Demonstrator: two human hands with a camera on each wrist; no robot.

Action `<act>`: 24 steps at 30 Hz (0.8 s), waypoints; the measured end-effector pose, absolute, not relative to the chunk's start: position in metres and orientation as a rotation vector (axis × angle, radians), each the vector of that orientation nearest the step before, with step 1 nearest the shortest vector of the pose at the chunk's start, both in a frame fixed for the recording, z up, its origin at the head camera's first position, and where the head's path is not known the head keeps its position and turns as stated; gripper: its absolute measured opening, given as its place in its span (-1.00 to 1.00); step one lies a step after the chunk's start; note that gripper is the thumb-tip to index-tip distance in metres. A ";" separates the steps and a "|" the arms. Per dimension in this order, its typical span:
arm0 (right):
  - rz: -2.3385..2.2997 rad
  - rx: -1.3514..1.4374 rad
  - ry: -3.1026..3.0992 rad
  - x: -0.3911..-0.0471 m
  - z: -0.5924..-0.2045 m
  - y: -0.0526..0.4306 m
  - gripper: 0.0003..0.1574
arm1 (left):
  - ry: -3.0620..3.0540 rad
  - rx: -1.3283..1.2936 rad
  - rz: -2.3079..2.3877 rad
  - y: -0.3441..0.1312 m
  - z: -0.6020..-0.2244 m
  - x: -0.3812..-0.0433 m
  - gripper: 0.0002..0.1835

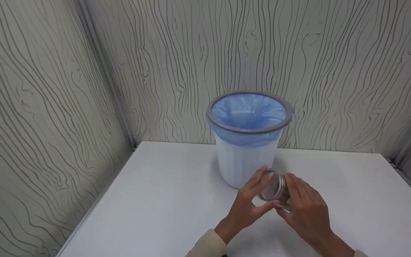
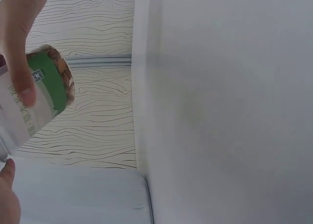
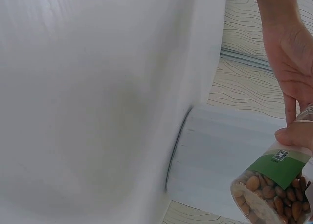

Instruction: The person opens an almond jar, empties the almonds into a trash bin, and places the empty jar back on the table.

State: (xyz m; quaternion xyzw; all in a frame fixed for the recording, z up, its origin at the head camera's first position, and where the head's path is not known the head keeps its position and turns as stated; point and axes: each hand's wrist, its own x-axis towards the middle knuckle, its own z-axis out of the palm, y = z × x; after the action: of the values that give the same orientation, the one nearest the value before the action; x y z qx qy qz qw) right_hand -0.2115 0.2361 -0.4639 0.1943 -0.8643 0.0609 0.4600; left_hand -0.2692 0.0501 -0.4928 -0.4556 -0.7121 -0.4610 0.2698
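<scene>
- Right hand (image 1: 307,210): fingers curled round jar (image 3: 274,182)
- Left hand (image 1: 244,207): thumb and fingers pinch its rim (image 1: 281,185)
- Jar (almonds (image 3: 293,199) inside, green label (image 3: 276,168)) tilted above white table (image 1: 155,200), in front of blue-lined bin (image 1: 244,160)

In the head view the right hand (image 1: 307,212) hides most of the almond jar (image 1: 281,187). Toward the tabletop's (image 1: 155,200) far edge, the left hand (image 1: 245,207) and jar cover the waste bin's (image 1: 243,160) lower right side. The tabletop's near edge is cut off. The label's (image 2: 51,84) small print is illegible; the jar's mouth runs off the left wrist view.
</scene>
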 end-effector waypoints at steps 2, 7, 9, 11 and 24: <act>0.137 0.476 -2.141 -0.212 -0.464 0.236 0.31 | -1.918 -1.216 -1.254 0.050 -0.493 -0.268 -0.24; 0.118 0.473 -2.143 -0.214 -0.464 0.236 0.30 | -1.911 -1.179 -1.247 0.052 -0.492 -0.265 -0.24; 0.117 0.477 -2.137 -0.215 -0.463 0.236 0.28 | -1.907 -1.164 -1.243 0.052 -0.491 -0.264 -0.23; 0.117 0.478 -2.134 -0.215 -0.463 0.235 0.27 | -1.898 -1.151 -1.220 0.053 -0.490 -0.264 -0.23; 0.104 0.510 -2.113 -0.217 -0.463 0.235 0.32 | -1.877 -1.104 -1.255 0.055 -0.490 -0.262 -0.24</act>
State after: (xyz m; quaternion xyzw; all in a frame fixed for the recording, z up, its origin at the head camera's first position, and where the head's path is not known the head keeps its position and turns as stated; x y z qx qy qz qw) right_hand -0.2165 0.2347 -0.4625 0.2076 -0.8601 0.0424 0.4640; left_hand -0.2617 0.0555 -0.4904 -0.4178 -0.7103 -0.4750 0.3087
